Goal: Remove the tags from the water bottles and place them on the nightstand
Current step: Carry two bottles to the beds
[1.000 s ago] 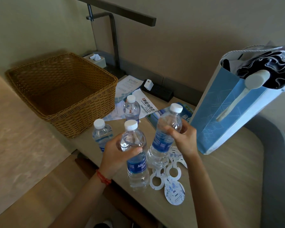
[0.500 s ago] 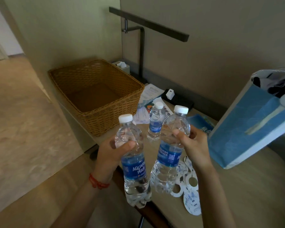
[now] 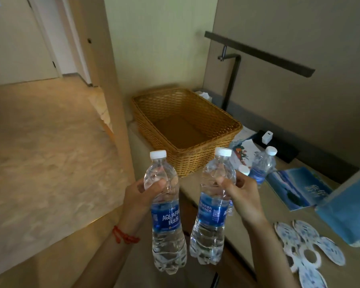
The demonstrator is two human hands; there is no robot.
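L hand (image 3: pixel 140 193) + R hand (image 3: pixel 242 194) each grip 1 bottle (image 3: pixel 167 221).

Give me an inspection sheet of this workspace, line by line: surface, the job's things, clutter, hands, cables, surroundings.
Surface: pale wood-look desk top, partly covered.
Job's things: two clear plastic water bottles with blue labels, held off the desk edge, left bottle, right bottle; no tags on their necks. Two more bottles stand behind: one clear of the hand, one mostly hidden. White ring-shaped paper tags piled on the desk.
Clutter: empty woven wicker basket, blue booklet, blue paper bag, printed leaflets.
Hands: left hand and right hand each grip a bottle.
Cables: nothing seen; white charger on a black box.
Surroundings: dark desk lamp, beige floor.
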